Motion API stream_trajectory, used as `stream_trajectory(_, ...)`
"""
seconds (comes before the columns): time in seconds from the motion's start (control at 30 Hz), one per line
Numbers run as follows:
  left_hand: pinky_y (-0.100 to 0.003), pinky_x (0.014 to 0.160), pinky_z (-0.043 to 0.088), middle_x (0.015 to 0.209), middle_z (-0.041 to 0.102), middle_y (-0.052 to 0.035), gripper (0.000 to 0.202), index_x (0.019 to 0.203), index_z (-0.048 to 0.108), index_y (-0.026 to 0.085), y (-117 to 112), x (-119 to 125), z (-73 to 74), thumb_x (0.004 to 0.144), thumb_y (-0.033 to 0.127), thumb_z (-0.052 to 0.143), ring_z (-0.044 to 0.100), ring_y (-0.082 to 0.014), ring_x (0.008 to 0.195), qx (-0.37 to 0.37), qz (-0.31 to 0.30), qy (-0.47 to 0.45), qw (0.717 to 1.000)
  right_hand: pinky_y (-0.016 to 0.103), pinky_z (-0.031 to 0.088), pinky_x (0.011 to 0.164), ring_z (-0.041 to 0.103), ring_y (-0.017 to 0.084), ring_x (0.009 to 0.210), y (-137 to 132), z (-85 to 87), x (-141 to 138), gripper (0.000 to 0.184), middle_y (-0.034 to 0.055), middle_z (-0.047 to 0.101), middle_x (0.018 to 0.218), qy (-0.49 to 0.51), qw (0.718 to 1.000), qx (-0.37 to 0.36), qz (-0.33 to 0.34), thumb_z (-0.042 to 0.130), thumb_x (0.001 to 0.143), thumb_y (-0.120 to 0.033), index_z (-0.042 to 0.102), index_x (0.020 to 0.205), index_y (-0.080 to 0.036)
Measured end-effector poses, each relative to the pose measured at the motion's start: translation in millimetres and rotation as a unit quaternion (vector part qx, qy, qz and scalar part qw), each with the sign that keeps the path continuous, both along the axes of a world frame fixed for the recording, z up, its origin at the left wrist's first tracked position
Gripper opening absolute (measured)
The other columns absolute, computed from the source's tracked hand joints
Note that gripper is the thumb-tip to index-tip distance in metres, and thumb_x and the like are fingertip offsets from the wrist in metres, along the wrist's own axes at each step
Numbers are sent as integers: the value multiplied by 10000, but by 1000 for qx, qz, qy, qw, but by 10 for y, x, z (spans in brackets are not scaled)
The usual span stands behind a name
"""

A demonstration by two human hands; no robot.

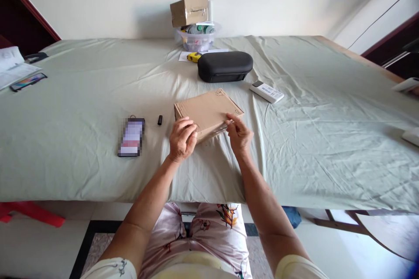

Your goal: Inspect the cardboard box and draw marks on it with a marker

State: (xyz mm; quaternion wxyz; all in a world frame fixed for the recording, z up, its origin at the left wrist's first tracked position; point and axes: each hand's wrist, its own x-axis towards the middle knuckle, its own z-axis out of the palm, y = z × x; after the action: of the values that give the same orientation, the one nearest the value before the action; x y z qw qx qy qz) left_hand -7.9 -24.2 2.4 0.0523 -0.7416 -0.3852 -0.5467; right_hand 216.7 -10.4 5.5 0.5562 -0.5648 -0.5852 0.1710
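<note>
At the left, on the pale green cloth (81, 96), a phone (131, 137) is laid, and a small black object (160, 120) is placed near it. By the left hand (182, 140), with fingers bent and close together, the near left corner of the cardboard box (209, 111) is touched – whether it is clamped cannot be told. The box is set in the middle, before a black case (225, 66). By the right hand (240, 134), its front edge is reached, thumb and forefinger nearly together – whether cardboard is pinched cannot be told. Farther right, a white object (267, 92) is seen.
</note>
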Motion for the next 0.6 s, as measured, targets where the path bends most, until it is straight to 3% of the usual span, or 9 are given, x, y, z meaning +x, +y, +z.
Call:
stream_trajectory(0.23,-472,1125,565,1132,705,-94,307,1117,709,219,56,-108,25,1099,344,429,669,-235,1246,14,18,-29,999,280,428,614,440,122,569,58,59,235,445,-60,482,595,37,996,20,-85,667,938,-579,817,1135,-209)
stream_trajectory(0.33,-457,1132,544,1161,682,-93,276,1098,701,215,97,-155,11,1098,293,436,654,-226,1247,26,19,-64,997,270,406,616,434,110,588,71,55,250,457,-57,471,618,33,994,18,-98,671,921,-635,784,929,-192)
stream_trajectory(0.43,-432,1112,526,1238,655,-104,273,1105,711,219,129,-187,-27,1101,284,446,639,-224,1237,7,49,-108,993,271,392,606,450,112,606,83,25,223,544,-39,501,634,17,997,13,-80,634,919,-715,652,732,-204)
stream_trajectory(0.6,-406,1068,521,1334,601,-114,320,1108,738,230,153,-199,-85,1111,363,447,621,-229,1227,-30,90,-153,984,258,417,574,494,112,604,90,-19,142,562,-29,562,678,60,998,18,-31,664,877,-778,608,796,-225)
